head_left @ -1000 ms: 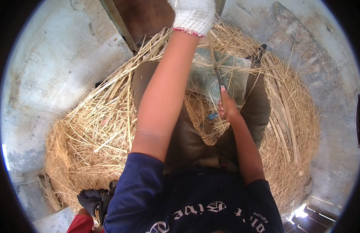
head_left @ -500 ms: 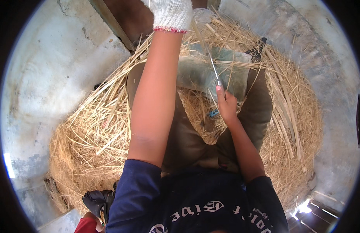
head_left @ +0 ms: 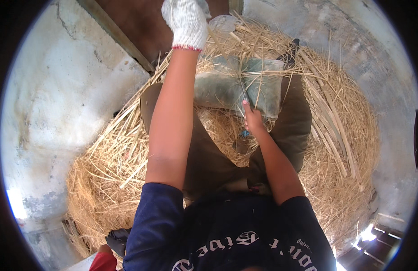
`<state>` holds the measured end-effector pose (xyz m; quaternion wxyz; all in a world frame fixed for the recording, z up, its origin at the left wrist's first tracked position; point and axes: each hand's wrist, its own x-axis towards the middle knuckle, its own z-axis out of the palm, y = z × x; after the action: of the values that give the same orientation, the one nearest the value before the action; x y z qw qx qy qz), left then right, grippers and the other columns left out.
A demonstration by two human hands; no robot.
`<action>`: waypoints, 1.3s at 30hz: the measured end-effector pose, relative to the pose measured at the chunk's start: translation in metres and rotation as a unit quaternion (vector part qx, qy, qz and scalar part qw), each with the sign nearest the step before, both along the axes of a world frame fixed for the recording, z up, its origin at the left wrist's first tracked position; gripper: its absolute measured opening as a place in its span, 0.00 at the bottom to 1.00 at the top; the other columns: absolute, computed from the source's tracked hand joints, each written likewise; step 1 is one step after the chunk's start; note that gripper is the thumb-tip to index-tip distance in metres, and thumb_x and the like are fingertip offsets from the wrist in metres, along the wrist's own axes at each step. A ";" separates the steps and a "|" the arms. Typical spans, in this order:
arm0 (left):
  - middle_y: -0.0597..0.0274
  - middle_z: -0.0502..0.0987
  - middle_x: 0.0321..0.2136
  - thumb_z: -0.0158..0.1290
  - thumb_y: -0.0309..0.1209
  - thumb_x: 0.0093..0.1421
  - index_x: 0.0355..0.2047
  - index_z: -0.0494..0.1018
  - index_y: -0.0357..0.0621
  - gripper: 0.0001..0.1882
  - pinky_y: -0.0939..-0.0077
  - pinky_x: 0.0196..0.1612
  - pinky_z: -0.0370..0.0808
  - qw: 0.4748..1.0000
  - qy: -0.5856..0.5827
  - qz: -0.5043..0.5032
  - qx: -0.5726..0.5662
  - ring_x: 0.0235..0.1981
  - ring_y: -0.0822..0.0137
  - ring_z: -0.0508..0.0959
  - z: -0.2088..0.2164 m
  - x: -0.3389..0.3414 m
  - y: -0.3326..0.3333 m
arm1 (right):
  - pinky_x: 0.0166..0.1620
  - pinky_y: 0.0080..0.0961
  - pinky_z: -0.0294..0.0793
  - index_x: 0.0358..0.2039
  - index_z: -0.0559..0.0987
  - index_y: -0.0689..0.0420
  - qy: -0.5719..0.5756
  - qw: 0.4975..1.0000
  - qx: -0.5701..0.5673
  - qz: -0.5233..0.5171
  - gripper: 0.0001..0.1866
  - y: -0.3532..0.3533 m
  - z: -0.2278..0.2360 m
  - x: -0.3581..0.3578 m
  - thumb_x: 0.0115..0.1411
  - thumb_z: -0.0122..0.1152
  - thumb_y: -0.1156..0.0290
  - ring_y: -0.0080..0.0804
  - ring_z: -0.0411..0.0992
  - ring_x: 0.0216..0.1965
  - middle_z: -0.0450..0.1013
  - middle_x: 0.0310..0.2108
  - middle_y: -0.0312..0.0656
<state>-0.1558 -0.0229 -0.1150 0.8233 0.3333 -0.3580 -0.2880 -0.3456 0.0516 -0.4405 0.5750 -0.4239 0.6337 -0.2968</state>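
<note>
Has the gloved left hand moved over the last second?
Yes. The left hand has reached farther out, up the picture: earlier it overlapped the straw, now it lies against the brown board beyond it.

A single head-worn fisheye is looking steeply down — close over the seated person's lap and outstretched forearms (straight edges are bending toward the rim) — taking in the straw pile (head_left: pixel 335 135) and concrete floor (head_left: pixel 60 104).

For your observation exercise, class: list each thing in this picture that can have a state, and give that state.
Left hand: gloved, raised, whether it grips anything cannot be told.
Right hand: bare, pinching a thin strip.
Thin strip: pulled taut.
Greenish cloth: spread across the knees.
Straw: loose, scattered on the floor.
</note>
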 end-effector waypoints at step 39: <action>0.76 0.57 0.12 0.33 0.52 0.73 0.21 0.63 0.54 0.26 0.79 0.17 0.53 0.935 -0.004 0.005 -0.354 0.12 0.76 0.55 0.109 0.101 0.118 | 0.24 0.37 0.68 0.22 0.76 0.63 0.050 0.996 -0.001 -0.080 0.36 -0.024 0.018 -0.023 0.65 0.59 0.37 0.33 0.65 0.14 0.68 0.15 0.41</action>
<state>-0.0549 0.0947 -0.0055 0.8878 0.0227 -0.4387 -0.1373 -0.3689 0.0277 -0.4222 0.5166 -0.3864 0.6934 -0.3208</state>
